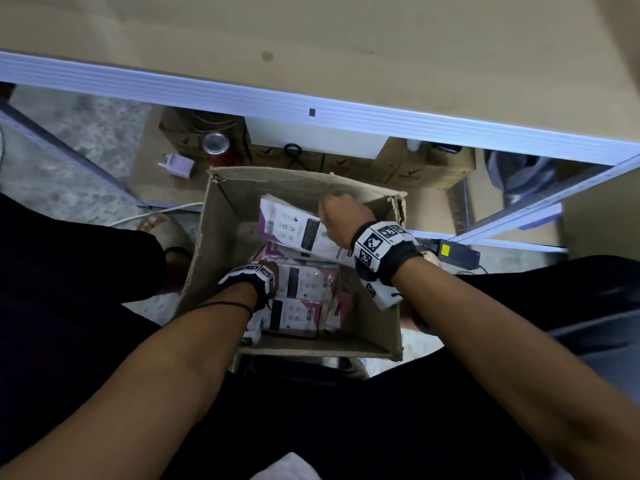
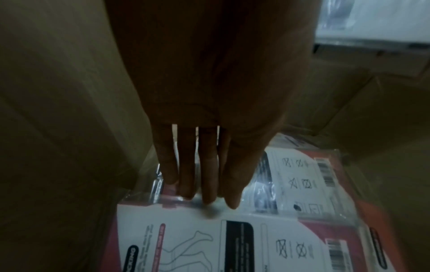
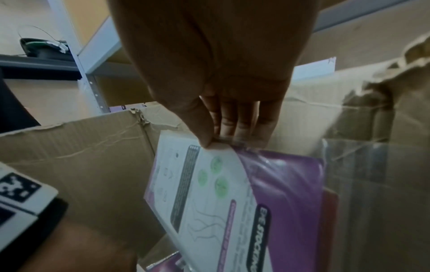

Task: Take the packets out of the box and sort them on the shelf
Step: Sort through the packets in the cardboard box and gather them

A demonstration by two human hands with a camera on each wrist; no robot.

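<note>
An open cardboard box (image 1: pixel 216 237) stands on the floor between my legs, with several white-and-pink packets (image 1: pixel 301 282) lying flat in it. My right hand (image 1: pixel 332 211) pinches the top edge of a purple-and-white packet (image 1: pixel 294 228) and holds it tilted above the others. The right wrist view shows thumb and fingers (image 3: pixel 207 136) closed on that purple packet (image 3: pixel 232 193) inside the box (image 3: pixel 81 156). My left hand (image 1: pixel 265 268) reaches down the box's left side. Its straight fingers (image 2: pixel 207 184) touch the packets (image 2: pixel 197 235) at the bottom. The tan shelf board (image 1: pixel 346 46) lies beyond the box.
The shelf's white front rail (image 1: pixel 381 126) crosses above the box. Under it sit a red can (image 1: pixel 218 148), a white plug (image 1: pixel 178 164) and brown cartons (image 1: pixel 415 171). A black adapter with a yellow label (image 1: pixel 453 252) lies right of the box, and a sandalled foot (image 1: pixel 162 226) is to its left.
</note>
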